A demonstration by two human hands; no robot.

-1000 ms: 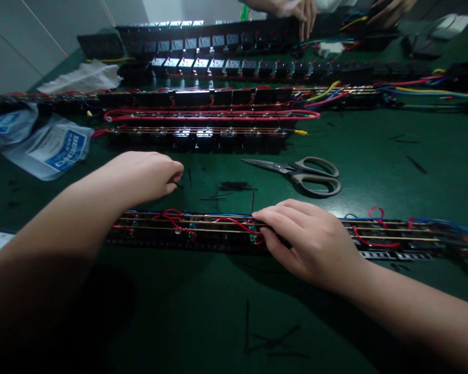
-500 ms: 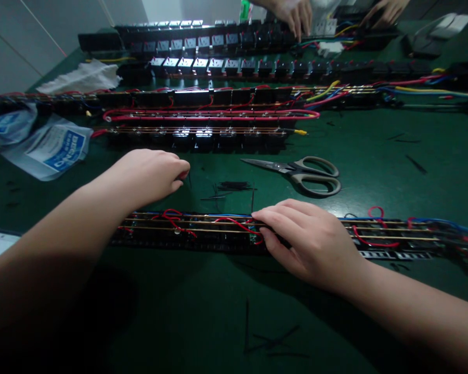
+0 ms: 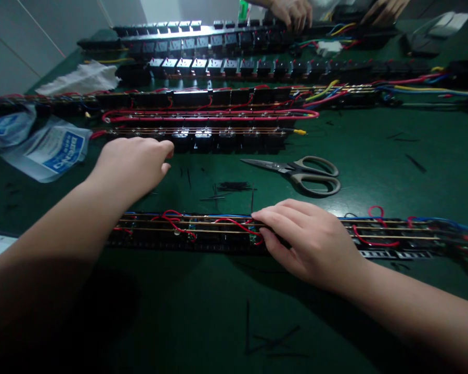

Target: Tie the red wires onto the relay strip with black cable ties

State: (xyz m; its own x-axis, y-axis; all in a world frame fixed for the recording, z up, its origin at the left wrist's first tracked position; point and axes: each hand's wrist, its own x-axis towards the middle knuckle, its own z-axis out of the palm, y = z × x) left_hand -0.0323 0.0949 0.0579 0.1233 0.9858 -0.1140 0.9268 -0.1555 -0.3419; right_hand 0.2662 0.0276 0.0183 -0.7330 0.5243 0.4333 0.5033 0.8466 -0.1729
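A long black power strip, its back showing brass bars and red and blue wires, lies across the table in front of me. My right hand grips it, fingers over the top and thumb on the near side. A thin black tie sticks out beyond that hand's index fingertip. Off to the left, my left hand hovers beyond the strip. Its thumb and index finger are apart, with nothing visible between them; the other fingers are hidden. Two thin black ties lie right of it, and a small pile of black ties lies between the hands.
Scissors lie behind my right hand. Further back are more strips with wires, and plastic bags at left. Loose black ties lie near me. Across the table, another person's hands work at a strip.
My left hand has moved left and away from me, leaving two thin black ties visible on the table. My right hand stays put. The other person's hand has shifted slightly, and their far strip has tilted.
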